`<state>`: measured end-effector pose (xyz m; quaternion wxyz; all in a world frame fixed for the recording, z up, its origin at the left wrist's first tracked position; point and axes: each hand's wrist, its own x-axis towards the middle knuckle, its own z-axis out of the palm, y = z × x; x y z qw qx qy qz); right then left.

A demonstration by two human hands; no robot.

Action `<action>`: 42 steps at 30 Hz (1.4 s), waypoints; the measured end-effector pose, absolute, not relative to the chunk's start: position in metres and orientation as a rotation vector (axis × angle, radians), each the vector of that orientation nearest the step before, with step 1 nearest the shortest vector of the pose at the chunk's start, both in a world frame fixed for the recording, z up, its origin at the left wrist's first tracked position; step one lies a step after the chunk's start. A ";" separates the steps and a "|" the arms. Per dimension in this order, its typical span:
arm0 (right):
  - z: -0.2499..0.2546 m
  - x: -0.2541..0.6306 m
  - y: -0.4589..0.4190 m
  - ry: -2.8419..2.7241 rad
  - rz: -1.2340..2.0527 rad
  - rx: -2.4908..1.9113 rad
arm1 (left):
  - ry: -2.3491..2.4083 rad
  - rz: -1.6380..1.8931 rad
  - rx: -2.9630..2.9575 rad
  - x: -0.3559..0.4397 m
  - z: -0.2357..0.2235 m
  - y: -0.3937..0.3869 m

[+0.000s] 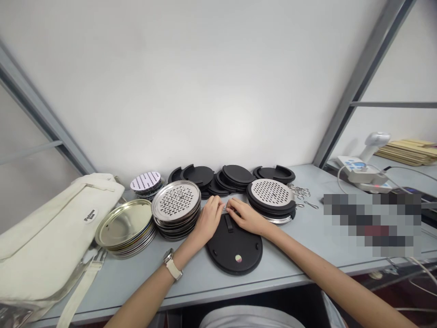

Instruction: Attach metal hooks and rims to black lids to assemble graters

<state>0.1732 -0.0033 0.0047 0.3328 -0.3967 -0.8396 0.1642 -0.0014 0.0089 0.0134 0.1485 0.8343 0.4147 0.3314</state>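
A round black plate [235, 253] lies on the table in front of me, with a black strap near its far edge and a small round sticker near its front. At that far edge, my left hand [210, 215] and my right hand [245, 215] meet with fingers pinched. Something small and shiny shows between the fingertips, too small to name. Left of my left hand stands a stack of round metal plates with perforated tops [175, 200]. Beyond my right hand, another perforated metal disc [272, 192] sits on black round holders.
Gold-coloured round tins [126, 223] are stacked at left, beside a cream bag [58, 232]. Black round holders [238, 175] line the wall. Small metal loop-ended pieces [300, 191] lie at right, near a white handheld scanner [373, 143] and cables.
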 end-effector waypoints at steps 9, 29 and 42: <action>0.006 0.172 -0.003 -2.188 0.471 -1.014 | 1.036 0.966 2.339 -0.001 0.012 0.010; 0.003 0.176 -0.001 -2.172 0.481 -1.046 | 0.962 0.796 2.406 -0.010 0.029 0.006; 0.003 0.174 -0.001 -2.170 0.463 -1.069 | 1.029 0.743 2.576 -0.010 0.036 -0.002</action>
